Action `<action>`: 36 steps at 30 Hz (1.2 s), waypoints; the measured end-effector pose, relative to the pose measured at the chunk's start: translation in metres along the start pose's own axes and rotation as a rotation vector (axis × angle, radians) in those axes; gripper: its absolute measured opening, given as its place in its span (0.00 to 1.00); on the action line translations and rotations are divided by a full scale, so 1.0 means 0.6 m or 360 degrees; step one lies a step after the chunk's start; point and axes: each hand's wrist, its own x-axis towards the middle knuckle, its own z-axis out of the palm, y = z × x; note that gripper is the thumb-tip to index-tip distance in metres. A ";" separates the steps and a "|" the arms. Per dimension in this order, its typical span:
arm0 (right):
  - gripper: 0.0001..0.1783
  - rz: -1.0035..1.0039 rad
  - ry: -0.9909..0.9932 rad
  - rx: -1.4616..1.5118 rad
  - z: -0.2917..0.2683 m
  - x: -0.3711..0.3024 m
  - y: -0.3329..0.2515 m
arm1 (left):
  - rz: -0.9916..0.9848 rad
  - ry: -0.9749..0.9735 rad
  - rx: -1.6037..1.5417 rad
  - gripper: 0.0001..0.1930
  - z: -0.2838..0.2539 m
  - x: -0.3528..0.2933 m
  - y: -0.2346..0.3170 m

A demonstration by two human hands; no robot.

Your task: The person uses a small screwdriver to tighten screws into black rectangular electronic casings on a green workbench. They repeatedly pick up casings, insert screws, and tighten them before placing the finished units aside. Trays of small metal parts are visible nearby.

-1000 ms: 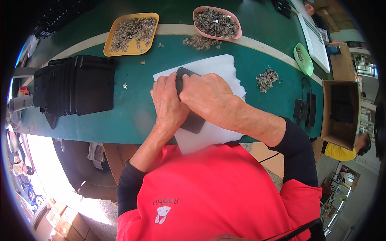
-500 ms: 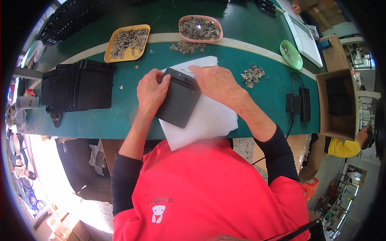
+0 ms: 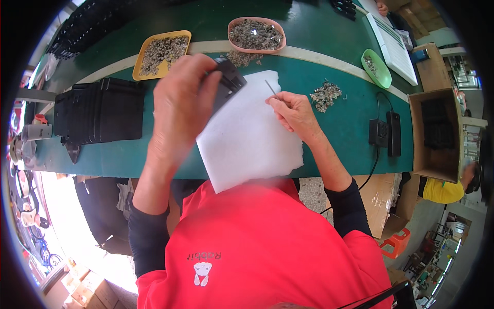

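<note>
My left hand (image 3: 180, 105), smeared by motion, is closed on the upper edge of a flat black plastic panel (image 3: 230, 85). The panel is lifted and tilted above a white foam sheet (image 3: 247, 141), and the hand hides much of it. In my right hand (image 3: 297, 114), thumb and fingers pinch a thin pointed metal tool (image 3: 271, 88); its grip end is hidden. That tool is apart from the panel, over the sheet's right side. A small heap of metal parts (image 3: 325, 97) lies right of my right hand.
Stacked black panels (image 3: 103, 110) stand at left. A yellow tray (image 3: 138, 69), a pink tray (image 3: 231, 44) and a green tray (image 3: 383, 77) hold small parts along the far side. A black power adapter (image 3: 393, 134) and a cardboard box (image 3: 437, 172) are at right.
The left hand has raised the black panel off the foam sheet and tilted it. My right hand has drawn back from the panel to the right, tool still pinched.
</note>
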 end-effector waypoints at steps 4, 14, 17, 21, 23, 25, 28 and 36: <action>0.11 -0.0014 0.0024 0.0146 -0.001 -0.008 0.002 | 0.0650 -0.0139 0.0486 0.10 0.047 -0.090 0.007; 0.08 -0.0599 -0.0246 -0.1249 0.022 -0.040 -0.036 | 0.0060 -0.0095 0.0222 0.12 0.103 -0.188 -0.028; 0.07 -0.0517 -0.0392 -0.1520 0.038 -0.025 -0.060 | 0.0010 -0.0063 0.0244 0.11 0.106 -0.179 -0.027; 0.09 -0.0451 -0.0594 -0.1657 0.039 -0.009 -0.083 | 0.0089 -0.0007 0.0256 0.11 0.115 -0.181 -0.042; 0.09 -0.0448 -0.0678 -0.1576 0.032 0.000 -0.082 | 0.0103 0.0012 0.0269 0.11 0.119 -0.181 -0.042; 0.10 -0.0434 -0.0756 -0.1495 0.026 0.010 -0.078 | 0.0105 0.0000 0.0277 0.10 0.117 -0.180 -0.040; 0.10 -0.0424 -0.0835 -0.1446 0.022 0.017 -0.071 | 0.0163 0.0002 0.0299 0.10 0.118 -0.180 -0.043; 0.10 -0.0844 -0.0673 -0.1651 0.023 -0.006 -0.041 | 0.0319 -0.0117 0.0367 0.09 0.109 -0.177 -0.044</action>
